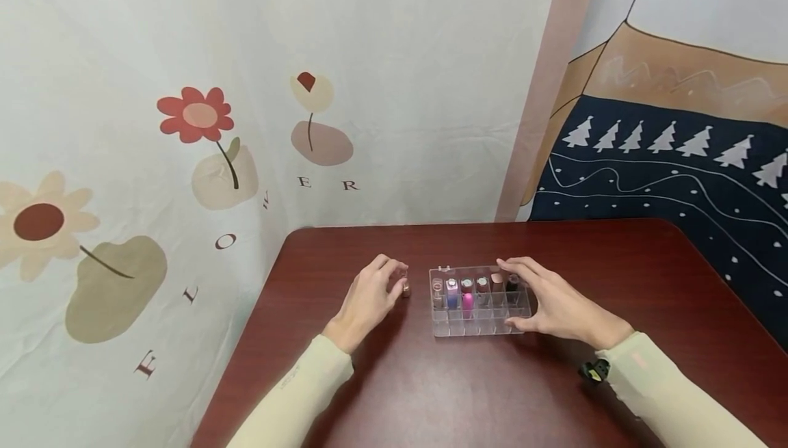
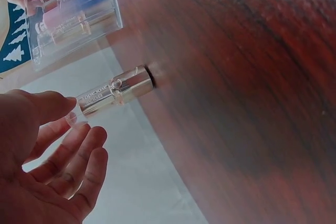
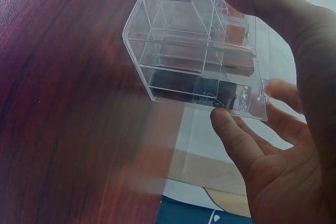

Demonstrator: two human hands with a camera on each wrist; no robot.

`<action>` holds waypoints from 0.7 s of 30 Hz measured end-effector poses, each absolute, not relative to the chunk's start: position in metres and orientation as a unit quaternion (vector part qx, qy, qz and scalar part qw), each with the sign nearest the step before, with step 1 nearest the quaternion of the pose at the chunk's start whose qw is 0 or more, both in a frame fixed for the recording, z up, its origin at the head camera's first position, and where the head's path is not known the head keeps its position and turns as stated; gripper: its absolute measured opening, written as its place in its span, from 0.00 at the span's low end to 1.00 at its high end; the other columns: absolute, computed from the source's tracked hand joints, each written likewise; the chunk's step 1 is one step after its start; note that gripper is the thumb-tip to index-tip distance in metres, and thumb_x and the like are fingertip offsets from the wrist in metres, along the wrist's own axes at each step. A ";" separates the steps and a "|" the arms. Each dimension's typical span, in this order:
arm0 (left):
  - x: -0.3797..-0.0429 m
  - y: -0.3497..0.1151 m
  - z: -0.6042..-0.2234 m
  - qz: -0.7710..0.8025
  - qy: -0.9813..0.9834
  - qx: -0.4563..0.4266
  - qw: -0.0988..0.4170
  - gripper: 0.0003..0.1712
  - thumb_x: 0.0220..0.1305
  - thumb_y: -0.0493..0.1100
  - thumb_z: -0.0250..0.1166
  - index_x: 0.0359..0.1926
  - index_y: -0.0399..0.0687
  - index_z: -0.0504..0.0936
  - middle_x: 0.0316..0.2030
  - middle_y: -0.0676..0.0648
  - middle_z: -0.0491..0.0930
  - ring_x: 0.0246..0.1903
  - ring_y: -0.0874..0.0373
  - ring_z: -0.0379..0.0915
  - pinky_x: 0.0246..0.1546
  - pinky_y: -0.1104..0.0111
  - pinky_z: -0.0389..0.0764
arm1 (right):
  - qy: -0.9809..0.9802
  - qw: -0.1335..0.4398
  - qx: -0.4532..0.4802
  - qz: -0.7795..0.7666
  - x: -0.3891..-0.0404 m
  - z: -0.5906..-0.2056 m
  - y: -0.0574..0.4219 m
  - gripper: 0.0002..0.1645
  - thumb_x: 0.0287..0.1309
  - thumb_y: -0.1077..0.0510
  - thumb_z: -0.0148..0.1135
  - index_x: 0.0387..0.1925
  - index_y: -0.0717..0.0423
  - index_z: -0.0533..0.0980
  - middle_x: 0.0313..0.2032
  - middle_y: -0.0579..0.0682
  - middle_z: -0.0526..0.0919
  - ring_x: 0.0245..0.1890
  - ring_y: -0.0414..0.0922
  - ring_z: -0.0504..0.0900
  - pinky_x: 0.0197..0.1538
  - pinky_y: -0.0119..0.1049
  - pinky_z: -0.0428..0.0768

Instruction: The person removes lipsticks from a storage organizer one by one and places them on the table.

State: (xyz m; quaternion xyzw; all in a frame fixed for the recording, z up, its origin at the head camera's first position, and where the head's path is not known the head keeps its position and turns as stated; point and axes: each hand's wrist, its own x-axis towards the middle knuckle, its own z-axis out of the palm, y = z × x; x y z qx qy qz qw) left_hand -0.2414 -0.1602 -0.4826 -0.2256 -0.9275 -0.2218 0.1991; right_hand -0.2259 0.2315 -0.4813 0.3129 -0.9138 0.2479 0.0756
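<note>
My left hand point(image 1: 368, 295) pinches the clear top end of a lipstick tube point(image 2: 118, 90) between thumb and forefinger. The tube has a shiny gold-toned body with small lettering, and its dark-edged base points down at the tabletop. To its right stands a clear plastic lipstick organizer point(image 1: 480, 328) with rows of compartments. Across the organizer's right end my right hand point(image 1: 557, 304) holds it, thumb at the front and fingers at the side and back. Several tubes fill its back row, including a black one point(image 3: 194, 88) at the right end. A bright pink tube point(image 1: 468, 304) sits one row forward.
Both hands work over a dark red-brown wooden table point(image 1: 394, 393) with rounded far corners. A pale curtain point(image 1: 400, 78) printed with flowers hangs behind and to the left. At the right is a dark blue cloth point(image 1: 652, 181) with white trees.
</note>
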 end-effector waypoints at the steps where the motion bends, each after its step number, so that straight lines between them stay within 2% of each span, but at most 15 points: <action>1: -0.242 -0.160 -0.483 -0.222 -0.928 -0.225 0.199 0.10 0.75 0.36 0.79 0.54 0.46 0.94 0.47 0.47 0.89 0.37 0.54 0.87 0.43 0.61 0.92 | -0.914 0.075 0.312 0.249 -0.226 -0.481 0.232 0.64 0.50 0.49 0.97 0.85 0.56 0.72 0.76 0.57 0.80 0.68 0.56 0.88 0.69 0.63 0.90; 9: -0.247 -0.159 -0.482 -0.215 -0.933 -0.218 0.191 0.13 0.74 0.38 0.81 0.57 0.47 0.93 0.48 0.46 0.89 0.39 0.53 0.87 0.44 0.59 0.92 | -0.915 0.063 0.305 0.256 -0.229 -0.480 0.233 0.64 0.51 0.50 0.97 0.86 0.56 0.71 0.77 0.56 0.79 0.70 0.56 0.87 0.71 0.62 0.89; 15: -0.245 -0.162 -0.482 -0.204 -0.934 -0.209 0.206 0.17 0.72 0.40 0.83 0.59 0.48 0.93 0.50 0.45 0.89 0.40 0.51 0.87 0.43 0.55 0.93 | -0.915 0.049 0.303 0.263 -0.230 -0.481 0.230 0.64 0.54 0.50 0.95 0.86 0.55 0.70 0.78 0.56 0.78 0.70 0.56 0.86 0.72 0.62 0.89; 21: -0.243 -0.157 -0.482 -0.207 -0.926 -0.227 0.218 0.18 0.73 0.41 0.82 0.60 0.47 0.93 0.50 0.44 0.89 0.43 0.51 0.88 0.43 0.56 0.93 | -0.914 0.055 0.300 0.266 -0.226 -0.484 0.231 0.64 0.52 0.51 0.96 0.86 0.54 0.71 0.78 0.55 0.79 0.70 0.55 0.86 0.72 0.62 0.89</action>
